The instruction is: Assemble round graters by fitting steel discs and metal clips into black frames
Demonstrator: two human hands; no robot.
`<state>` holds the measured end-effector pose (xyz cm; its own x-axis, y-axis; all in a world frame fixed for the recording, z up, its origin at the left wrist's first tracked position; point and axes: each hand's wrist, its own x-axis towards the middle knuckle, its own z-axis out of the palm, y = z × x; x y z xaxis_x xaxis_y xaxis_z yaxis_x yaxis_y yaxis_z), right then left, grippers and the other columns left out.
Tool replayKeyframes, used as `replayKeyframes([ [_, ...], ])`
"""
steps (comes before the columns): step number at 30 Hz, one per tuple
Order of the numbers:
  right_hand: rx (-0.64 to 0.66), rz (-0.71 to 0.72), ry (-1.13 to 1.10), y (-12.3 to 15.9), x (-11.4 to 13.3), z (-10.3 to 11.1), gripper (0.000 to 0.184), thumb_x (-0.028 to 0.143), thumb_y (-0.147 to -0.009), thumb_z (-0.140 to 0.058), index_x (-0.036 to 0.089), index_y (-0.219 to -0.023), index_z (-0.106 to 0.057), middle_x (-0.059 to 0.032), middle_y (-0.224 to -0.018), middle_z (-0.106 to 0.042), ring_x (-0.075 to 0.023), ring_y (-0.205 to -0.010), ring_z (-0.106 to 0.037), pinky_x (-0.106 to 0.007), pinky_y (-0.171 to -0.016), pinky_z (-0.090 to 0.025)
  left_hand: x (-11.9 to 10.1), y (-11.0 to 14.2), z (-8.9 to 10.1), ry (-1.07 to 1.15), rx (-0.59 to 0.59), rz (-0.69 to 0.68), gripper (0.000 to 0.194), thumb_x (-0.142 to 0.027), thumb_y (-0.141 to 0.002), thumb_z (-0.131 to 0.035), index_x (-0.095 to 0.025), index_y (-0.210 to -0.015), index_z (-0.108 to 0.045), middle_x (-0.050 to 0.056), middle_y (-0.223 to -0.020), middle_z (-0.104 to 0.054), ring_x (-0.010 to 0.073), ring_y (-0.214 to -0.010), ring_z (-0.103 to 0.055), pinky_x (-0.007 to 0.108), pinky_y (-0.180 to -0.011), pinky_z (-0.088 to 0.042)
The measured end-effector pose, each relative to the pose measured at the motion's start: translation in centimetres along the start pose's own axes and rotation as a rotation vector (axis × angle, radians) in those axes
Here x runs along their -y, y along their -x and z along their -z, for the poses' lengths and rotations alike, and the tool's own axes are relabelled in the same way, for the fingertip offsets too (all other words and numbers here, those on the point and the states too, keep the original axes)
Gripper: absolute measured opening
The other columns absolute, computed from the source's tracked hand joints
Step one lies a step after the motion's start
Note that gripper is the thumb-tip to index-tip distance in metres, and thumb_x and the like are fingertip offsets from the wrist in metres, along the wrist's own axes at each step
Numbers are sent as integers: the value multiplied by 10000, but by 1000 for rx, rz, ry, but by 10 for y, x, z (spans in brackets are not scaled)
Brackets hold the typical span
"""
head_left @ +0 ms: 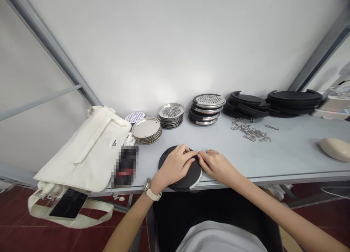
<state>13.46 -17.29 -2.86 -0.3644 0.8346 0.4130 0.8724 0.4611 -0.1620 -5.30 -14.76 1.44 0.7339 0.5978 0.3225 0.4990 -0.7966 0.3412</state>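
A round black disc lies at the table's front edge, with a silvery metal rim showing along its lower right side. My left hand lies over it, fingers bent and thumb and fingertips pressing near its right edge. Close against those fingertips, my right hand is closed in a pinch at the same edge. Whatever small thing sits between the right fingertips is hidden. Behind and to the right, a loose pile of small metal clips is spread on the table.
Along the wall stand plain metal discs, perforated metal grater discs, black-rimmed grater discs and black round covers. A white bag sits at left; a beige rounded object lies at right.
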Motion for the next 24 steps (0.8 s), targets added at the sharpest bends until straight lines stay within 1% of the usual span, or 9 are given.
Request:
replayKeyframes([
  [5, 9, -9, 0, 0, 1, 0, 317, 240, -971, -292, 164, -796, -545, -33, -614, -554, -163, -598, -518, -267, -604, -339, 1, 0, -1, -3, -11, 2, 244, -217, -943, -386, -202, -1116, -557, 65, -991, -512, 188, -948, -509, 362, -870, -441],
  [8, 4, -18, -29, 0, 2, 3, 306, 255, -982, -288, 169, -855, -554, -24, -625, -563, -158, -595, -518, -262, -597, -338, 2, 0, -1, -7, -7, 5, 225, -229, -944, -389, -196, -1098, -550, 61, -989, -509, 188, -953, -508, 360, -877, -439],
  [13, -14, 12, -63, 0, 3, 7, 277, 280, -985, -314, 176, -913, -561, -27, -675, -589, -151, -618, -533, -255, -605, -348, 2, 1, -1, -7, 4, 16, 238, -231, -946, -390, -200, -1144, -518, 59, -1003, -508, 188, -965, -504, 352, -878, -440],
  [16, -48, 40, -58, 0, 4, 8, 294, 305, -982, -332, 177, -859, -566, -35, -674, -595, -153, -636, -548, -256, -609, -352, 2, 1, -2, 3, -7, 9, 251, -232, -948, -387, -205, -1165, -511, 63, -1013, -509, 190, -974, -507, 358, -882, -439],
  [20, -90, 35, -37, 0, 5, 7, 330, 300, -981, -324, 181, -756, -533, -32, -622, -567, -152, -594, -534, -260, -581, -336, 3, 1, -2, 19, -10, 7, 263, -238, -950, -383, -206, -1179, -508, 68, -1023, -509, 194, -978, -509, 367, -881, -440],
  [24, -74, -10, -37, 0, 4, 4, 257, 235, -964, -320, 186, -780, -491, -14, -605, -540, -149, -563, -505, -265, -565, -323, 2, 1, -1, 13, 2, 11, 241, -247, -947, -394, -201, -1146, -522, 65, -1014, -510, 193, -973, -507, 364, -887, -437],
])
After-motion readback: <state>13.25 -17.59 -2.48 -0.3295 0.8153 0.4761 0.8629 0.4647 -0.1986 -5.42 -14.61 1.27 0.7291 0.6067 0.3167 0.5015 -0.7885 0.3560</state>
